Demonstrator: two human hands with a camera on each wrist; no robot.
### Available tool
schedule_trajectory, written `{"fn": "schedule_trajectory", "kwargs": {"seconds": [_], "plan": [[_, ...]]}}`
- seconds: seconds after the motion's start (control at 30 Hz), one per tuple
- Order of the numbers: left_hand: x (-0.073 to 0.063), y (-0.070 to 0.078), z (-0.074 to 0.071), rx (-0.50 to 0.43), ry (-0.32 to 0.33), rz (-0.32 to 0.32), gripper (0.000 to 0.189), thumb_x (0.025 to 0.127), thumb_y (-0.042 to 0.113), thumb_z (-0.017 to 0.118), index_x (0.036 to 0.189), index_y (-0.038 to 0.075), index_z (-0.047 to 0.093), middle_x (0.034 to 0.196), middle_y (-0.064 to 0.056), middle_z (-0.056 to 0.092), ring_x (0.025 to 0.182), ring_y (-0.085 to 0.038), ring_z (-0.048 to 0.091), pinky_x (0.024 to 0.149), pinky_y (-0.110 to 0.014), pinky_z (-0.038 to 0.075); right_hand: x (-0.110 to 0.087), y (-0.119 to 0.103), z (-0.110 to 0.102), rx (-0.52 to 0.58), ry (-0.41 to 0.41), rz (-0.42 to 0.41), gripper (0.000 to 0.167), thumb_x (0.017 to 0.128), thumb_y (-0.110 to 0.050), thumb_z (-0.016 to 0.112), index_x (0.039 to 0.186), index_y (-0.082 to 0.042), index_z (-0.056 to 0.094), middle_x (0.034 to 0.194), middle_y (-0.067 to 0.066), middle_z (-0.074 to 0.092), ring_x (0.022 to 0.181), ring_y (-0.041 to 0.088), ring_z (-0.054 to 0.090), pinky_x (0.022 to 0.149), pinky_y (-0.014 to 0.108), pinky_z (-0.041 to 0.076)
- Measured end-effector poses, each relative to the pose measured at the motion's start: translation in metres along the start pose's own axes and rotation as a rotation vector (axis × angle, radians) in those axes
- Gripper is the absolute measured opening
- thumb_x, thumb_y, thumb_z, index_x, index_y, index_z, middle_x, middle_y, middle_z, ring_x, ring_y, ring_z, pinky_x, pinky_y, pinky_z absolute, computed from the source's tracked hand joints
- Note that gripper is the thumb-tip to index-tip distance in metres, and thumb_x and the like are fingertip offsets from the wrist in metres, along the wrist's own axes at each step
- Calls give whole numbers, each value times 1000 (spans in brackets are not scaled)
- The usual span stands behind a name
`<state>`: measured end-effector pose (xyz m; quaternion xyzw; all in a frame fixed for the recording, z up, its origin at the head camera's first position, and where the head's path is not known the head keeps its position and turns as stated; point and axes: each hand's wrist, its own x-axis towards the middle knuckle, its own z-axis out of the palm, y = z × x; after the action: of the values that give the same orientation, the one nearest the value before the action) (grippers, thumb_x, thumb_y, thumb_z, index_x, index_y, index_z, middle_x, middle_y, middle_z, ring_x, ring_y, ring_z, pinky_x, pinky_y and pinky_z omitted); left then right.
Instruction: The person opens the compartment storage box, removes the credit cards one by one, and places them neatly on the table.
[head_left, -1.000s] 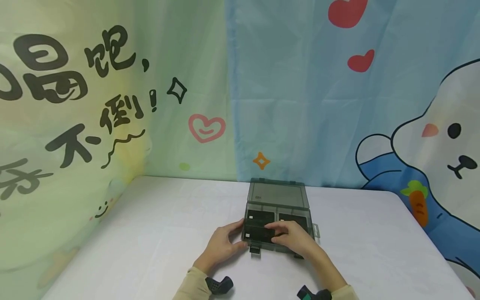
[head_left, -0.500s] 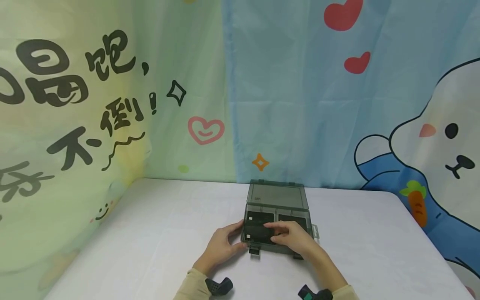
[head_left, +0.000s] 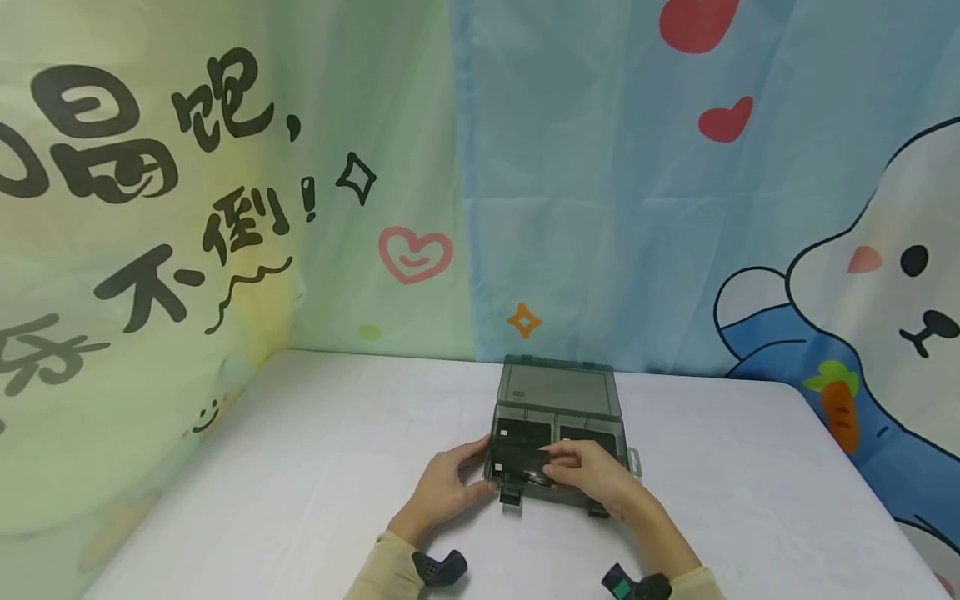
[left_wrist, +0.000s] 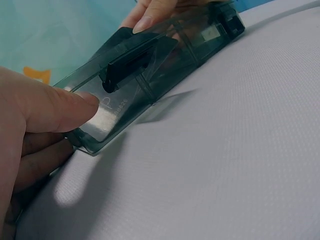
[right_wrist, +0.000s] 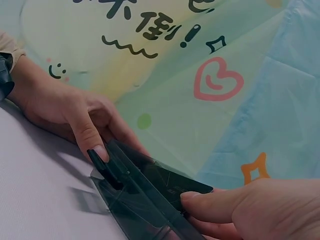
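Note:
A dark translucent plastic case [head_left: 558, 390] with compartments lies on the table, its lid folded back. My left hand [head_left: 442, 493] holds the case's left end, thumb at the front corner and fingers along the side. In the front left compartment is a black card [head_left: 517, 463]. My right hand [head_left: 596, 473] pinches its right end between thumb and fingers. The card [right_wrist: 187, 182] is tilted, its right end raised above the case wall in the right wrist view. Through the case's front wall, the left wrist view shows a shiny face with printed characters [left_wrist: 107, 110].
Another black card [head_left: 523, 432] lies in the compartment behind, and a further one [head_left: 588, 435] at the right. Two latches [head_left: 510, 497] hang at the case's front edge. White cloth covers the table [head_left: 337, 433]; a printed curtain [head_left: 562, 208] hangs close behind the case.
The right end of the black card has come up, and its face now catches light. My right hand has shifted slightly to the right with it. My left hand keeps its hold.

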<state>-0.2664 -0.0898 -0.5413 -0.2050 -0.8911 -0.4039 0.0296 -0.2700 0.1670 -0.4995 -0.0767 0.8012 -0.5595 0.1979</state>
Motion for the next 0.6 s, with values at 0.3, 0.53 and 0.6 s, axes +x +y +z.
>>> {"fn": "schedule_trajectory", "kwargs": {"seconds": [0.3, 0.53, 0.6], "plan": [[0, 0, 1, -5, -2, -14, 70, 76, 34, 74, 138, 14, 49, 135, -2, 58, 126, -22, 53, 109, -43, 40, 0, -2, -2, 103, 3, 30, 48, 94, -15, 58, 135, 5, 44, 108, 12, 68, 85, 17, 66, 78, 32, 60], [0, 2, -1, -15, -1, -12, 69, 76, 31, 75, 138, 12, 50, 134, -3, 58, 126, -23, 54, 109, -42, 40, 0, 0, -2, 179, 17, 24, 55, 93, -10, 58, 140, 9, 35, 124, 26, 58, 91, 23, 69, 78, 31, 60], [0, 2, -1, -16, -2, -10, 69, 76, 31, 75, 137, 12, 50, 134, -3, 59, 125, -23, 54, 109, -42, 40, 0, 0, -2, 191, 24, 28, 56, 93, -9, 58, 140, 9, 35, 130, 31, 51, 94, 25, 69, 78, 31, 60]]}}
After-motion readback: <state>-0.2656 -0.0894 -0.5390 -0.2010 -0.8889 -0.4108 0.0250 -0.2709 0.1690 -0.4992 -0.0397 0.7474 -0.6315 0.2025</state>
